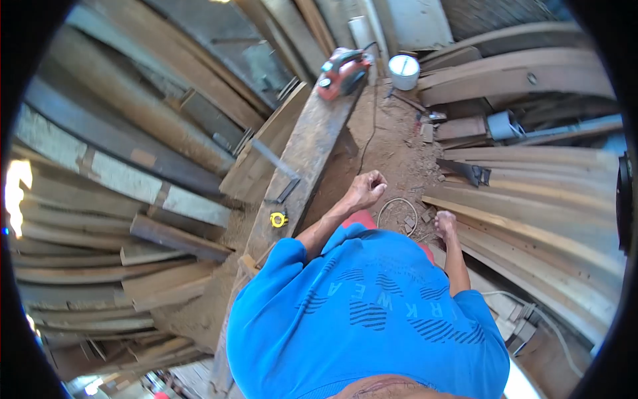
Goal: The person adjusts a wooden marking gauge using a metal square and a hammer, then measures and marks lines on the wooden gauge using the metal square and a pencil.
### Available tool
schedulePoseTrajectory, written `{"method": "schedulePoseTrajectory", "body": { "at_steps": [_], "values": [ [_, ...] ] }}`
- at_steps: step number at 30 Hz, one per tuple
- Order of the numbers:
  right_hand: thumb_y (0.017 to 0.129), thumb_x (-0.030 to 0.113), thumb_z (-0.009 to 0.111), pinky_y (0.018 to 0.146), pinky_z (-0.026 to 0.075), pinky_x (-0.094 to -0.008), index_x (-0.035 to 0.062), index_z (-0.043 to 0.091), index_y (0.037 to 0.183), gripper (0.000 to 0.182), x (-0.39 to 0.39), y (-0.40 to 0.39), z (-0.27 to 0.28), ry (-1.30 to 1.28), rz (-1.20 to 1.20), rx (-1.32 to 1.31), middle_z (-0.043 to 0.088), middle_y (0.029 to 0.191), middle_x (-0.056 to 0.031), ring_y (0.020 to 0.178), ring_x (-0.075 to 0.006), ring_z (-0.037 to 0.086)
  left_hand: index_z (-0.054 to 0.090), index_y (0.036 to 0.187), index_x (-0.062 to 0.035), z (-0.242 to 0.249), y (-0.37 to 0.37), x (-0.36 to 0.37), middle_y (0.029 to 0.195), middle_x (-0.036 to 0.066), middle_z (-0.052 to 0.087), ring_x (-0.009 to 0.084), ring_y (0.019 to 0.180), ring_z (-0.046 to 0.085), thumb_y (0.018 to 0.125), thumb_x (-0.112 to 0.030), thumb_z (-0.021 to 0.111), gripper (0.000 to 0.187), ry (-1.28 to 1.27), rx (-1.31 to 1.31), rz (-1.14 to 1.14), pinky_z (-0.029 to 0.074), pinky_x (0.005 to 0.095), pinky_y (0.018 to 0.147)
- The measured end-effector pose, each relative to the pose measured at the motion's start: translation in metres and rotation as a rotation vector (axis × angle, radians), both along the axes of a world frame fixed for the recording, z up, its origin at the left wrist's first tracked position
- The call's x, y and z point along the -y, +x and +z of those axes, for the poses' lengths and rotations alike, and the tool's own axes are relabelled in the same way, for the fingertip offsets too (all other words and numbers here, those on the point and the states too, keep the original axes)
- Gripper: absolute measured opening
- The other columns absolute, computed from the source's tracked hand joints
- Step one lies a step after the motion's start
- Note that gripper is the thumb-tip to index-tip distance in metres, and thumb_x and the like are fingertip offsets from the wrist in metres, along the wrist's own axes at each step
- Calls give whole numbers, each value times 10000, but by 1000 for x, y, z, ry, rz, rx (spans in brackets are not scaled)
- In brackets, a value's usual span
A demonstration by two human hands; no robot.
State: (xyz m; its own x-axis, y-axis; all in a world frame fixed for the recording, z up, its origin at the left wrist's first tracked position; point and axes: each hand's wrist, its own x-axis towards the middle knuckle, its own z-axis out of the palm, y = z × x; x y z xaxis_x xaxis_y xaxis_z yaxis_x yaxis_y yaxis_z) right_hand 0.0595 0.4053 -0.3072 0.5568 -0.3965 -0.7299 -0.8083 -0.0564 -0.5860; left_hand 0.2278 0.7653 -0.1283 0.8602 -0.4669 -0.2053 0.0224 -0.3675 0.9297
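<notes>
My left hand (367,191) is held out in front of my body with its fingers curled in, and nothing shows in it. It is to the right of a worn wooden bench (302,149). On that bench lie a yellow tape measure (278,219), a metal square (279,163) and a red power tool (342,74), which looks like an electric planer. My right hand (445,225) hangs at my right side in a loose fist, close to long boards (518,226). No object can be seen in it.
A white bucket (403,72) stands beyond the bench on the dusty floor. A dark-handled saw (468,171) rests on the boards at right. A pale looped hose or cable (397,199) lies near my feet. Stacked planks (113,179) line the left side.
</notes>
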Motion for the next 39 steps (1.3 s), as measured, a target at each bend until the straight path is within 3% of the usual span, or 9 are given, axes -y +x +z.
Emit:
{"method": "schedulePoseTrajectory", "body": {
  "at_steps": [2, 8, 12, 15, 17, 21, 31, 34, 39],
  "values": [
    [990, 281, 569, 455, 406, -252, 78, 657, 1006, 222, -22, 41, -12, 22, 120, 176, 592, 719, 10, 549, -84, 513, 677, 970, -23, 0, 12, -38, 746, 61, 656, 118, 683, 594, 910, -142, 665, 134, 10, 22, 85, 492, 319, 621],
    [996, 289, 603, 510, 421, -229, 33, 659, 1126, 292, -112, 126, 39, -17, 511, 206, 623, 850, 6, 624, -59, 516, 679, 950, -14, -6, 10, -99, 809, 89, 690, 163, 754, 657, 897, -145, 679, 141, -33, 15, 289, 525, 337, 687],
    [971, 259, 630, 637, 496, -279, 9, 701, 1058, 274, -185, 167, 116, 330, 556, 108, 685, 880, -26, 705, -101, 590, 679, 923, -10, -16, -11, -107, 875, 117, 681, 211, 802, 672, 878, -147, 689, 145, -64, 15, 414, 541, 356, 743],
    [976, 259, 646, 647, 480, -246, 33, 694, 1029, 237, -238, 193, 158, 491, 659, 109, 661, 855, -4, 700, -79, 571, 678, 875, -11, -27, -23, -111, 848, 133, 649, 277, 813, 659, 844, -162, 695, 155, -71, 39, 499, 532, 403, 752],
    [973, 250, 652, 650, 468, -233, 38, 686, 1013, 218, -269, 208, 178, 483, 831, 134, 641, 834, 8, 698, -75, 559, 689, 909, -12, -34, -24, -117, 891, 118, 663, 232, 818, 669, 863, -152, 701, 148, -9, 52, 536, 537, 361, 741],
    [962, 236, 673, 625, 451, -230, 34, 674, 995, 204, -302, 237, 172, 515, 1121, 153, 624, 808, 21, 704, -66, 547, 699, 923, -5, -34, -20, -128, 919, 116, 675, 217, 822, 672, 870, -142, 693, 147, 54, 38, 652, 539, 355, 737],
    [966, 193, 650, 585, 393, -234, 39, 648, 882, 176, -328, 306, 156, 594, 1191, 94, 602, 772, 14, 653, -68, 500, 692, 913, -19, -26, 13, -116, 891, 160, 664, 318, 839, 663, 852, -173, 674, 167, 133, 115, 952, 522, 432, 760],
    [960, 211, 630, 458, 332, -213, 73, 657, 881, 161, -338, 311, 140, 644, 1228, 118, 579, 687, 24, 546, -37, 472, 686, 902, -19, -35, 10, -114, 879, 157, 667, 325, 841, 662, 855, -167, 669, 155, 156, 112, 1023, 523, 436, 764],
    [883, 158, 627, 656, 486, -370, -24, 675, 871, 188, -374, 320, 141, 402, 1691, 258, 640, 757, -97, 728, -196, 605, 685, 904, -16, -51, -9, -124, 898, 158, 663, 318, 824, 661, 854, -159, 682, 151, 173, 59, 1122, 530, 417, 748]
  ]
}}
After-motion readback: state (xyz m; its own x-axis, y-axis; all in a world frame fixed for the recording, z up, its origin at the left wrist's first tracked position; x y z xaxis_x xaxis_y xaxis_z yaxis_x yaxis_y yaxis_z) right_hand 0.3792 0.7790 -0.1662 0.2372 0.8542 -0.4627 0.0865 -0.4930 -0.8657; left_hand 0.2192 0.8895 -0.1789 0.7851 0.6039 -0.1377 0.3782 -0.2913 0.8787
